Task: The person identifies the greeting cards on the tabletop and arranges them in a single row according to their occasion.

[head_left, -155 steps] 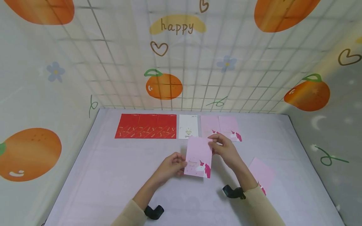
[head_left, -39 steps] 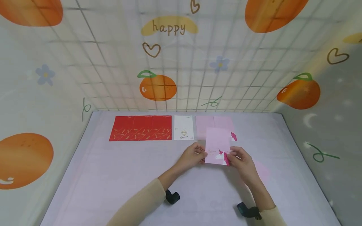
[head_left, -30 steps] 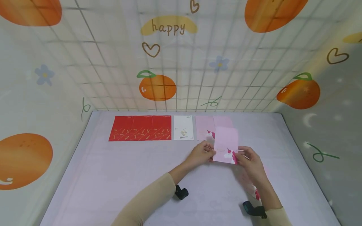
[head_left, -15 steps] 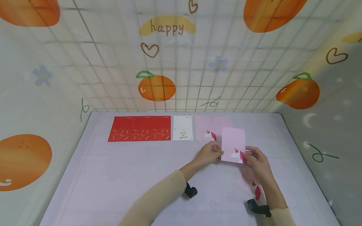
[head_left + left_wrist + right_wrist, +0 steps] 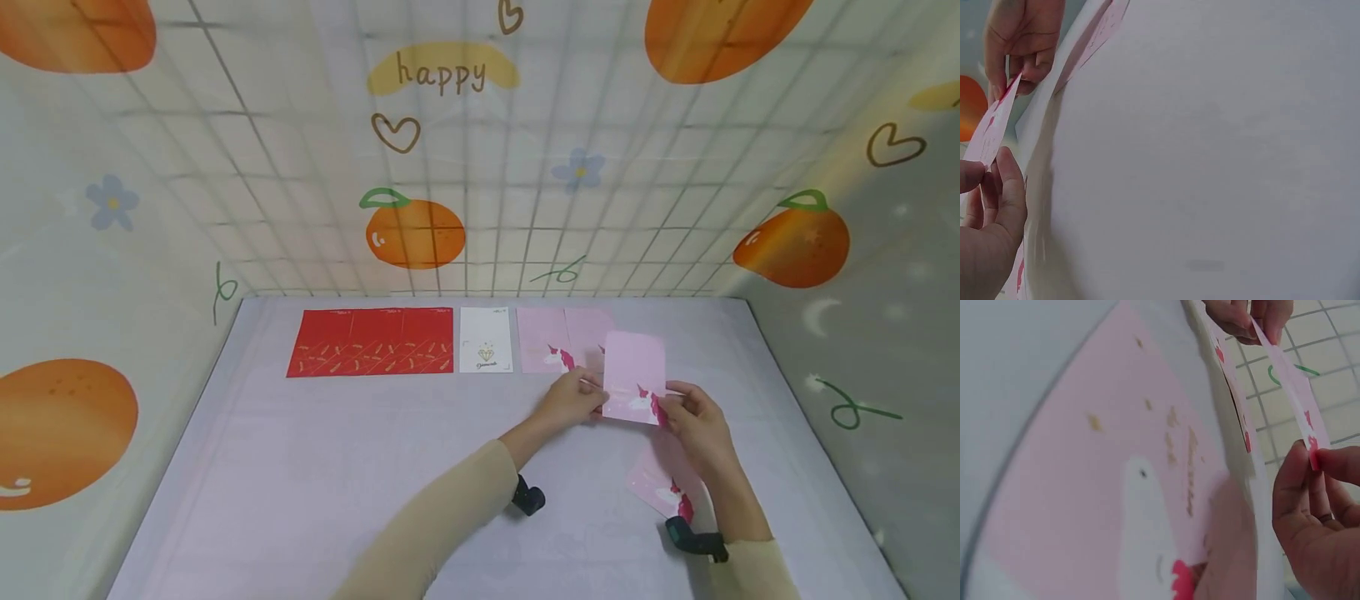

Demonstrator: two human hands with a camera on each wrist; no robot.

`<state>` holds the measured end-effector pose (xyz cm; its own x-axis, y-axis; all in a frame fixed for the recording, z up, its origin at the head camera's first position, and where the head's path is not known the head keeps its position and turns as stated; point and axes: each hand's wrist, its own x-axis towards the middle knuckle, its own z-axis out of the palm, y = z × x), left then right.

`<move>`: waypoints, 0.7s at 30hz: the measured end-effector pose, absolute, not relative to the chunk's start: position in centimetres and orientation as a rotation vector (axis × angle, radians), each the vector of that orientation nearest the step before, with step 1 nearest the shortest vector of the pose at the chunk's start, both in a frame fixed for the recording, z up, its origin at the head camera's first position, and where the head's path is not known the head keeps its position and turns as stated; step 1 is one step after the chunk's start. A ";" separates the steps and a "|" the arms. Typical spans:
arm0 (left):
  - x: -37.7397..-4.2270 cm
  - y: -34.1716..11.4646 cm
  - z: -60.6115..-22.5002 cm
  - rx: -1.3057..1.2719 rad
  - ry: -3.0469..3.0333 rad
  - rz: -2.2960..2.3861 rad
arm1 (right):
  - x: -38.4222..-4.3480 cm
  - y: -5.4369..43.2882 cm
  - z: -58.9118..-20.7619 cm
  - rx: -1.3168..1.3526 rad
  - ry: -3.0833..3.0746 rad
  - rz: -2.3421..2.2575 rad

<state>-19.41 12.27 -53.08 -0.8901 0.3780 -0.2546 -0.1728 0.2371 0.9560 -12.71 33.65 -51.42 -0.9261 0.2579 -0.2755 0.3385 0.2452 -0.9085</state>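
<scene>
A pink card (image 5: 633, 367) with a unicorn print is held up between both hands, in front of the right end of the back row. My left hand (image 5: 572, 398) pinches its left edge near the bottom; my right hand (image 5: 699, 421) pinches the lower right edge. Both wrist views show thumb and fingers on either side of the thin card. In the row behind lie two pink unicorn cards (image 5: 542, 327), the right one partly covered by the held card. Below my right hand another pink card (image 5: 663, 483) lies tilted on the table, partly hidden by the hand and wrist.
Left of the pink cards lie a white card (image 5: 486, 340) with a gold diamond and several red cards (image 5: 371, 342) side by side. The white table (image 5: 337, 483) is enclosed by printed curtains, with a wire grid (image 5: 517, 167) behind the back one.
Both hands have carried the pink card rightward along the front of the row, and slightly away at the end. The pink cards behind and the loose one below show more. The row stays put.
</scene>
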 end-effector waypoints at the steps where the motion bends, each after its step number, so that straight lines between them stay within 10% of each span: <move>1: -19.6 12.4 -53.0 0.184 2.087 1.696 | -12.9 33.8 -51.5 0.593 2.418 -1.804; 21: -20.1 12.4 -52.6 0.338 2.089 1.492 | -18.8 37.3 -51.0 0.690 2.486 -1.757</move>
